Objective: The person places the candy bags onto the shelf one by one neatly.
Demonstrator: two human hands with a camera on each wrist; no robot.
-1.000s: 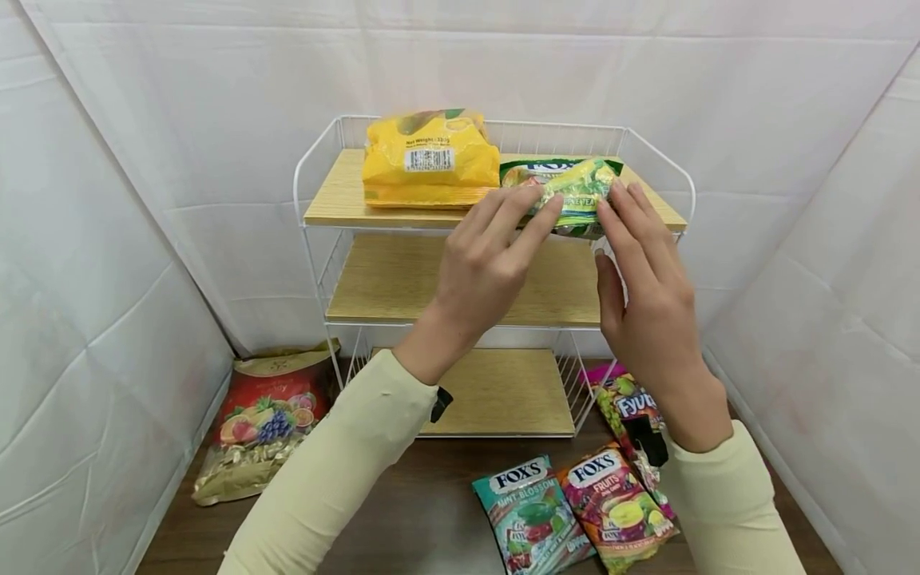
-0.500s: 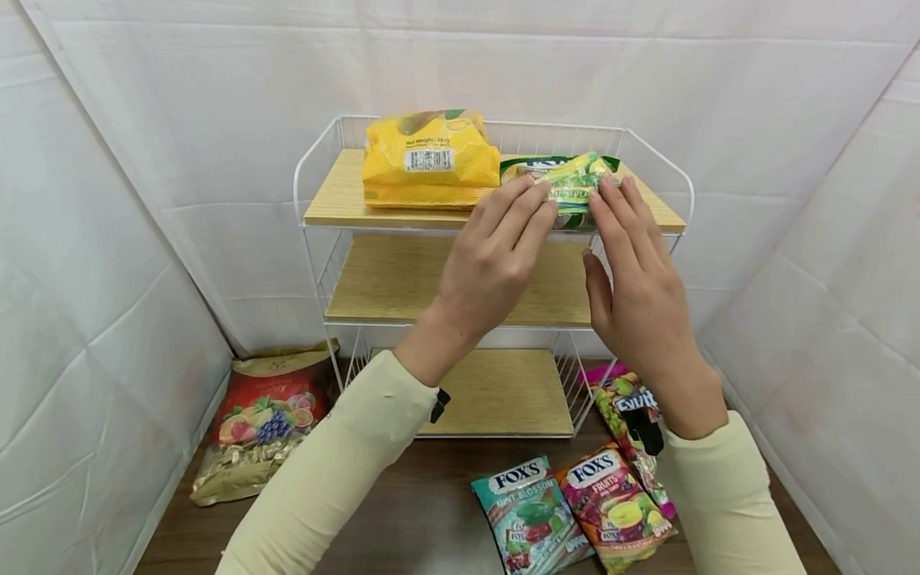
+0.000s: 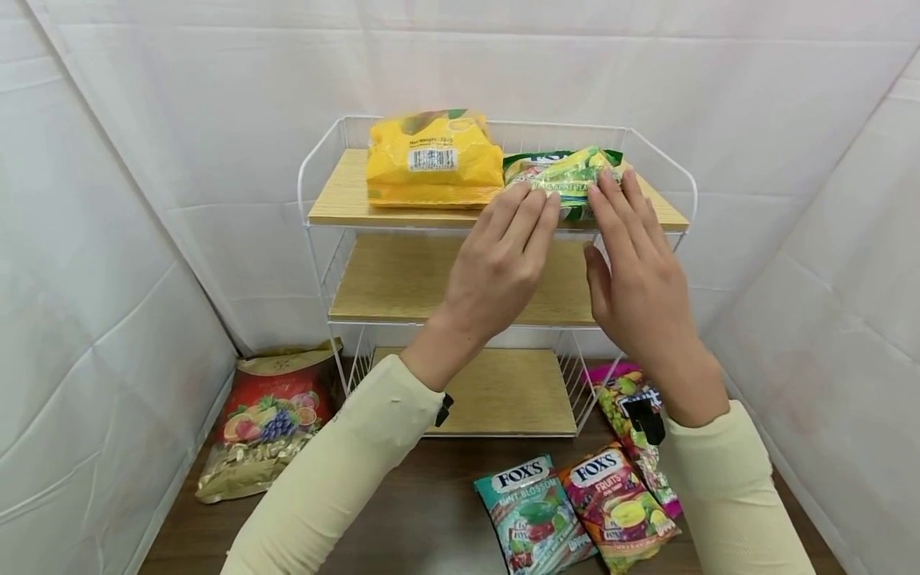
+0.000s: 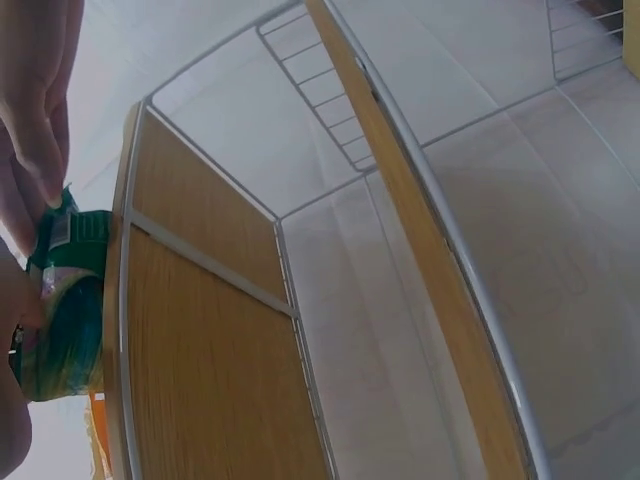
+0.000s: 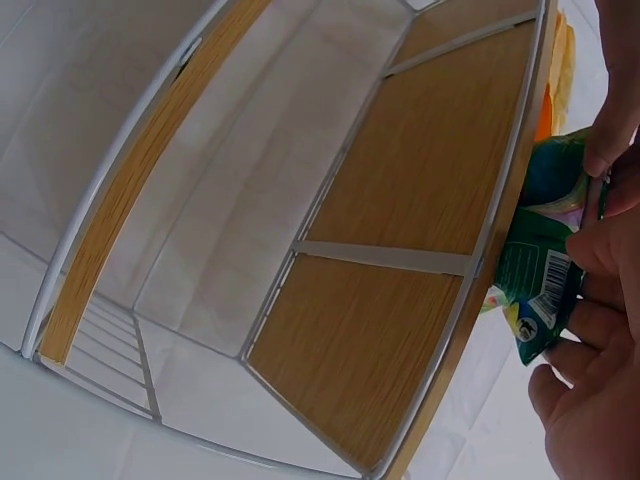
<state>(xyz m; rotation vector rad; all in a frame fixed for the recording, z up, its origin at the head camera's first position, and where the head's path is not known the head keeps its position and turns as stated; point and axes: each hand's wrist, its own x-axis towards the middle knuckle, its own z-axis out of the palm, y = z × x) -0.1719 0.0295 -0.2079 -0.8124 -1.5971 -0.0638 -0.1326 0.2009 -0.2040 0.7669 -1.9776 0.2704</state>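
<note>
A green and yellow candy bag [image 3: 571, 174], its print partly reading "apple tea", lies at the front right of the top shelf [image 3: 338, 192]. My left hand [image 3: 499, 259] touches its left front with extended fingers; the thumb is hidden in the head view. On the bag's right front rest the straight fingers of my right hand [image 3: 640, 275], thumb held apart. From below, the right wrist view catches the bag's barcode side [image 5: 545, 280] projecting past the shelf board, fingers against it. Beside it on the left stands a yellow bag [image 3: 434, 160] with a barcode.
The white wire rack has a middle shelf [image 3: 402, 279] and a bottom shelf [image 3: 503, 391]. On the dark table lie a teal Fox's bag [image 3: 532, 519], a Fox's fruits bag [image 3: 621, 511], a colourful bag [image 3: 632, 407] at the right and a red-gold bag [image 3: 269, 423] at the left.
The green and yellow bag has shifted slightly back onto the top shelf. My right hand has moved a little up and left with it; the left hand stays at its left side.
</note>
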